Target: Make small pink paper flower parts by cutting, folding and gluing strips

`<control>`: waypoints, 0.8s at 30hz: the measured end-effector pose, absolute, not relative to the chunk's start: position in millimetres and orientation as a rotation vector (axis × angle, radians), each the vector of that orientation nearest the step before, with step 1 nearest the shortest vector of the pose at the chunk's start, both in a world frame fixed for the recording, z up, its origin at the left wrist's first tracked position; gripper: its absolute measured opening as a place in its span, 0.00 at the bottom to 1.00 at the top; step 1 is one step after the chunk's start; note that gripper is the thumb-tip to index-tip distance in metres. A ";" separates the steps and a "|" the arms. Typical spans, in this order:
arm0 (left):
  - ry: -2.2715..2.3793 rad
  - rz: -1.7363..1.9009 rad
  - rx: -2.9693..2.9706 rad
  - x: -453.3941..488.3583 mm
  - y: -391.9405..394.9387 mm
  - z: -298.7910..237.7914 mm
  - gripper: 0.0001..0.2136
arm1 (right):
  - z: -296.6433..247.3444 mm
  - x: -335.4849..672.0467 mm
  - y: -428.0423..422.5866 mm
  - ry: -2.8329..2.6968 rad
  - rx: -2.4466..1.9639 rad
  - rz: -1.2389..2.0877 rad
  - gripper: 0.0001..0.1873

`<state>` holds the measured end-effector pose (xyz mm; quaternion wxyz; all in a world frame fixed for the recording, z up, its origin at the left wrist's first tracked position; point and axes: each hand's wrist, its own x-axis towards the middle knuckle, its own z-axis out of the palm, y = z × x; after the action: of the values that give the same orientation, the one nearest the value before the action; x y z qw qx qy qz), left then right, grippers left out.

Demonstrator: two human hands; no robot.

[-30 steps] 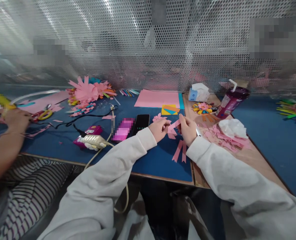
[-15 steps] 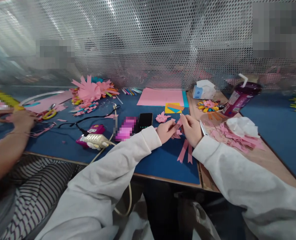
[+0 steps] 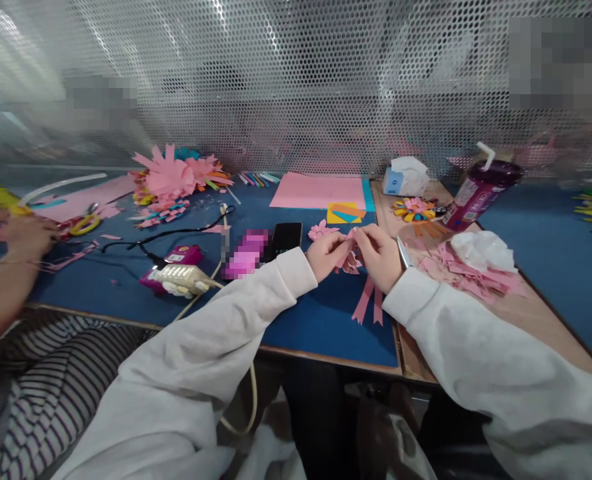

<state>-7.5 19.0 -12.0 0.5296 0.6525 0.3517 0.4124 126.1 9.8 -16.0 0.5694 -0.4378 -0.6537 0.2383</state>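
My left hand (image 3: 326, 253) and my right hand (image 3: 380, 255) meet over the blue mat (image 3: 321, 320), both pinched on a small pink paper strip (image 3: 350, 248) held between their fingertips. Under them lie small pink paper pieces, and two longer pink strips (image 3: 369, 302) rest on the mat just below my right hand. A small pink paper flower (image 3: 320, 231) sits just beyond my left hand. Both my arms are in pale grey sleeves.
A black phone (image 3: 286, 239), a glue gun (image 3: 179, 280) with its cord, a pink paper sheet (image 3: 319, 191), a tissue box (image 3: 405, 176), a purple cup with straw (image 3: 476, 190) and pink scraps (image 3: 463, 277) surround me. Another person's hand (image 3: 19, 237) works at the left near yellow scissors (image 3: 83, 225).
My hands have come closer together and lowered slightly, folding the pink strip between the fingertips. The view shifted a little; the person at the left kept working.
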 end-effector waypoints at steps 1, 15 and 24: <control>0.844 0.985 1.548 -7.5 19.1 -11.5 0.10 | -15.8 126.2 9.6 -1.557 -1.026 0.542 0.15; 0.868 1.040 1.456 -6.8 17.1 -5.4 0.12 | -13.7 124.8 7.6 -1.525 -1.047 0.637 0.15; 0.937 1.075 1.398 -6.1 14.0 -5.4 0.12 | -9.2 121.2 5.5 -1.348 -1.072 0.831 0.18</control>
<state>-6.1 14.0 -5.4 0.5415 0.5884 0.3945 0.4527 121.2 5.5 -9.2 0.5767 -0.4581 -0.5757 0.3551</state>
